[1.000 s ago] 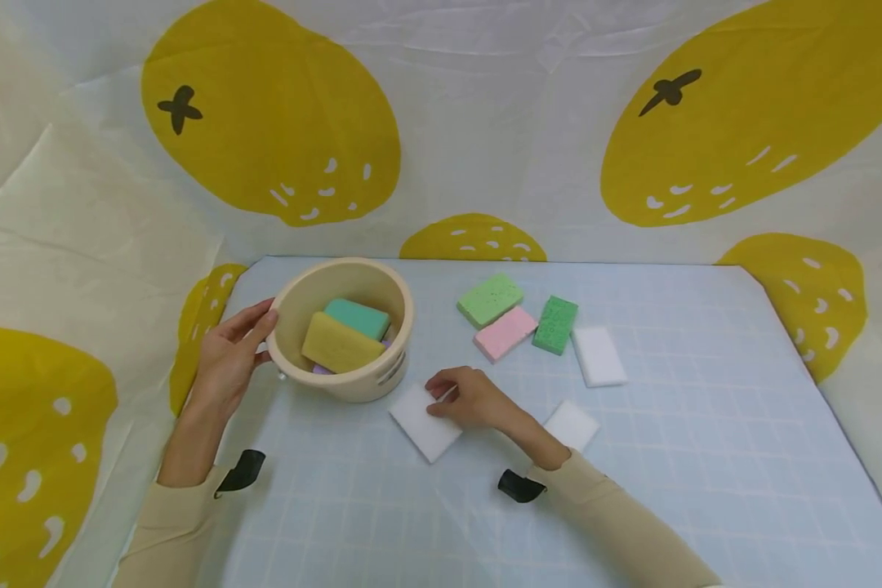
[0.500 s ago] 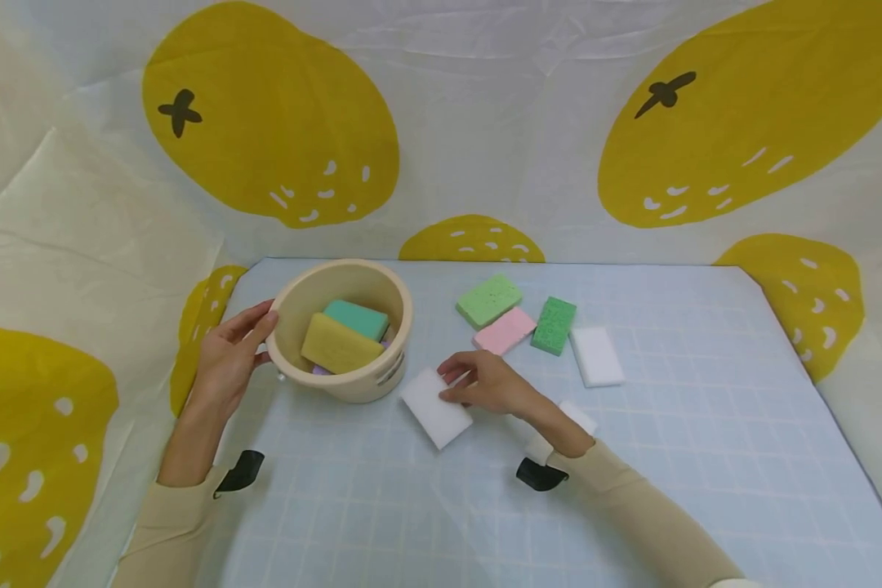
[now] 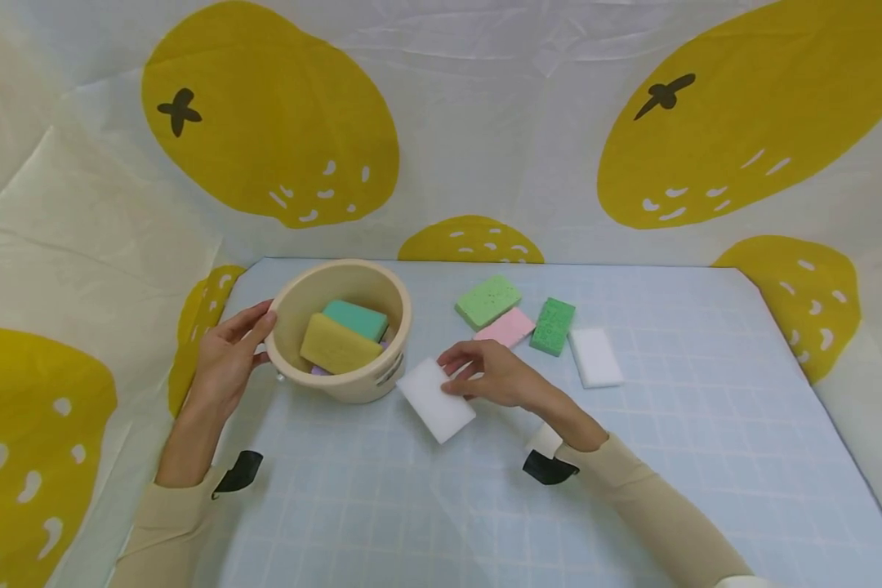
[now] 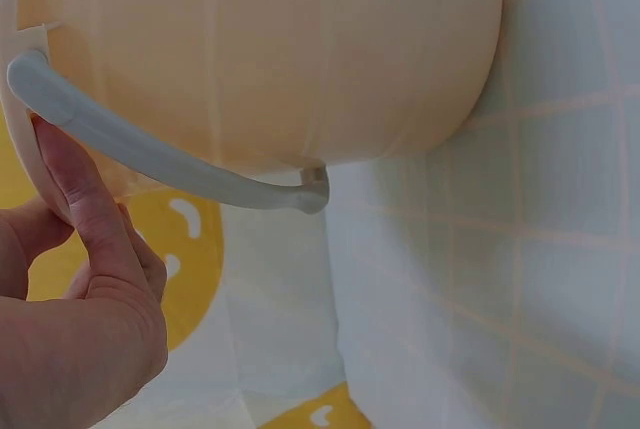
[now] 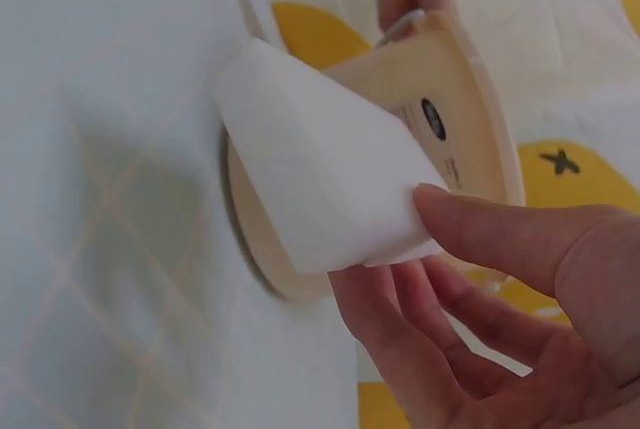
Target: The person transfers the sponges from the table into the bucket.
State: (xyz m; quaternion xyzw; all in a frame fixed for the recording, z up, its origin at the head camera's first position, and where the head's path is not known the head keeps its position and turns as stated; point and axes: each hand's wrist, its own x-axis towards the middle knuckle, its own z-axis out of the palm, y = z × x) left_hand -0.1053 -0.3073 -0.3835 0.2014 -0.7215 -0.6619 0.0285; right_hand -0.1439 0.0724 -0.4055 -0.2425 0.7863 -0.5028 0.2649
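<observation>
My left hand (image 3: 229,355) pinches the left rim of a cream bucket (image 3: 398,351), thumb on one side and fingers on the other. A grey handle (image 4: 170,157) hangs down the bucket's outer wall in the left wrist view. Inside lie a yellow sponge (image 3: 338,345), a teal sponge (image 3: 356,318) and something purple mostly hidden beneath. Just right of the bucket, my right hand (image 3: 496,374) pinches a white sponge (image 3: 435,402) by its edge between thumb and fingers. In the right wrist view the white sponge (image 5: 330,159) is tilted and raised off the table.
Beyond my right hand lie a light green sponge (image 3: 488,301), a pink sponge (image 3: 510,327), a dark green sponge (image 3: 554,327) and another white sponge (image 3: 596,358). One more white sponge (image 3: 544,441) is partly covered by my right wrist. A pale blue gridded cloth (image 3: 706,425) covers the table.
My right hand has lifted the white sponge off the table and shifted slightly right and away from me. My left hand and the bucket have stayed in place.
</observation>
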